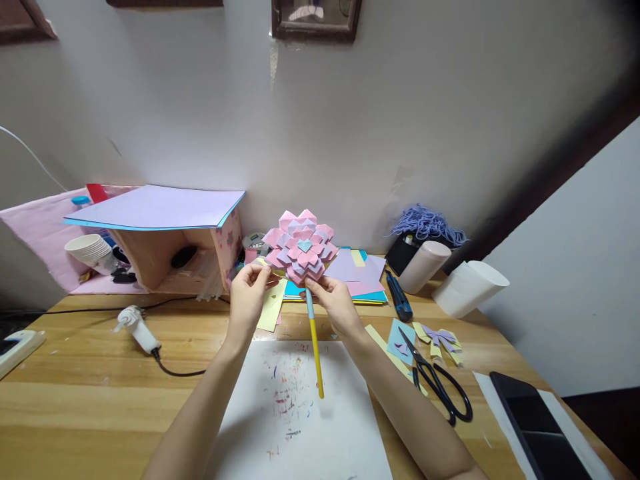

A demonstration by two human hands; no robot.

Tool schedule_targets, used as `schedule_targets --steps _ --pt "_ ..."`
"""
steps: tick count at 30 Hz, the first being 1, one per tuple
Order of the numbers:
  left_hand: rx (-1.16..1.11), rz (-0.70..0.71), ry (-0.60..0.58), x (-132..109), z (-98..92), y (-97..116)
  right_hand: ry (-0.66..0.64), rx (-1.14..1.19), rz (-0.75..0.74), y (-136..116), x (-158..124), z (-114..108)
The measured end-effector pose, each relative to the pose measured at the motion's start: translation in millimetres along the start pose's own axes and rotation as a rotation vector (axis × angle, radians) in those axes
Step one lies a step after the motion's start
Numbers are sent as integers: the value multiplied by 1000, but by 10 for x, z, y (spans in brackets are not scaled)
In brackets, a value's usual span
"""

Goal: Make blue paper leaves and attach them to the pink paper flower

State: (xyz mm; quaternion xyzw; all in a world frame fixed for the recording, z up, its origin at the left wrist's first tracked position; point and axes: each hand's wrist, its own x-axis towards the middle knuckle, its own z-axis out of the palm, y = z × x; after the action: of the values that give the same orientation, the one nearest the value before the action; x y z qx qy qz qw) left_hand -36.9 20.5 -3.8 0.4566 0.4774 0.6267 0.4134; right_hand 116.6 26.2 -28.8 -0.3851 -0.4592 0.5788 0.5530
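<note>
Wooden table (100, 407), white paper (340, 427) (smudged), black scissors (424, 363)

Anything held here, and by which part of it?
A paper flower: left hand at its lower left edge, right hand at the top of its stem.

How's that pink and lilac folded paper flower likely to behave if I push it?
The pink and lilac folded paper flower is probably light, since it looks built from folded petals. Those layered petals would likely crease under a firm push. Broad atop a slim yellow-and-blue stick, it seems apt to tip if stood upright.
</note>
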Motion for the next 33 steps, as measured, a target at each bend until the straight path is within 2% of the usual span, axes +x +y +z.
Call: schedule_targets --steps 4,7,10,12,14,16,18,20,24,29,33 --pt "62 64 30 -4 6 -40 -4 -4 4 -10 -7 10" --pt "60 62 21 7 12 -40 -15 -5 3 -6 -7 12" --pt "23 -10 2 34 26 -43 -11 -21 -6 1 7 0" --pt "-13 -107 -55 30 57 -66 17 -54 -13 -9 27 -24" --pt "-4 -230 -197 -24 123 -106 51 -83 -30 -39 52 -66" --pt "90 -347 -421 -137 230 -155 77 -90 -69 -87 81 -126" --pt "116 -372 -654 -284 362 -209 94 -81 -115 -142 108 -192" --pt "70 -326 -738 -415 491 -265 105 -63 -146 -197 129 -250" --pt "41 -199 -673 -475 637 -362 19 -27 -154 -289 146 -302" --pt "79 -64 -585 -266 651 -403 -163 -95 -51 -336 137 -327" --pt "125 -9 -519 -113 704 -401 -136 -88 -22 -251 202 -400"
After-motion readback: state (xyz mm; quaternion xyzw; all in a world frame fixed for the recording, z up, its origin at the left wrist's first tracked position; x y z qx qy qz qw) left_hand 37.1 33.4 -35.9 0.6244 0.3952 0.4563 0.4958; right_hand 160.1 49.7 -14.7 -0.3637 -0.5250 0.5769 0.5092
